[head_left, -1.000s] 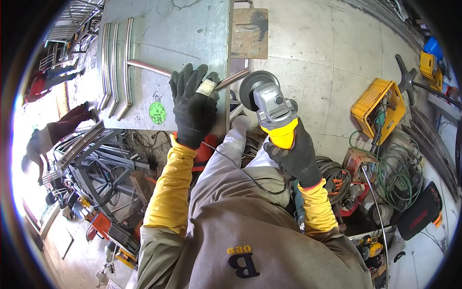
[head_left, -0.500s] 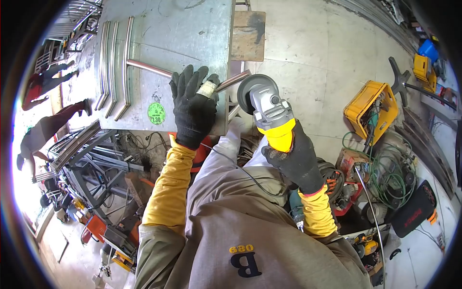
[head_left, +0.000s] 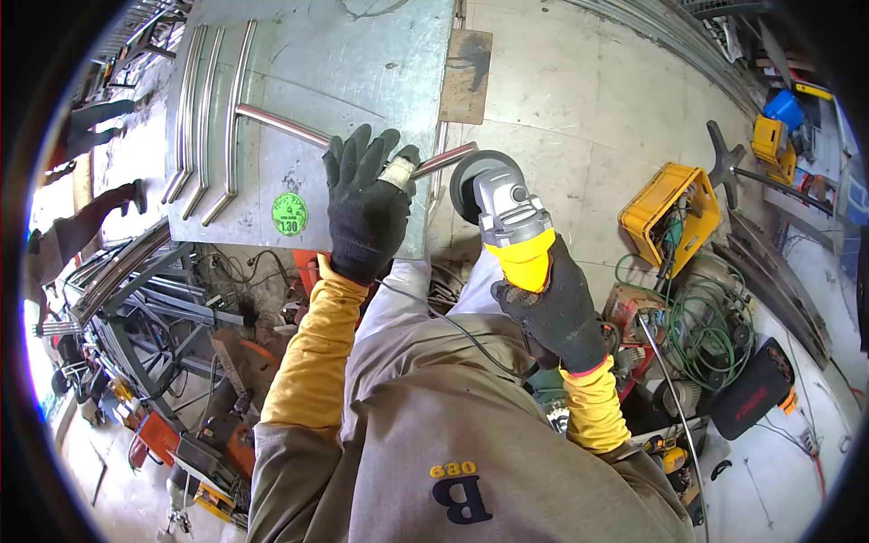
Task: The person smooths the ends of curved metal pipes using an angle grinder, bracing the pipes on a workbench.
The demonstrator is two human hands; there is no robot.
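My left hand (head_left: 369, 204), in a black glove with pale tape round one finger, presses a bent metal tube (head_left: 281, 124) down on the grey metal table (head_left: 335, 54). The tube passes under the fingers, and its end juts past the table's right edge. My right hand (head_left: 563, 308), gloved in black as well, is wrapped round the yellow body of an angle grinder (head_left: 520, 226). The grinder's dark disc sits right at the tube's outer end. Three more bent tubes (head_left: 232, 122) lie side by side on the left of the table, near a round green sticker (head_left: 290, 214).
A cable (head_left: 444, 317) runs across my lap. On the right stand a yellow crate (head_left: 647, 222) with tools and a coiled green hose (head_left: 715, 326). Metal frames (head_left: 136, 308) are stacked at lower left. People's legs (head_left: 100, 213) show at far left.
The view has shifted slightly, so table and crate sit further left. Both hands keep nearly the same places, the grinder still beside the tube's end.
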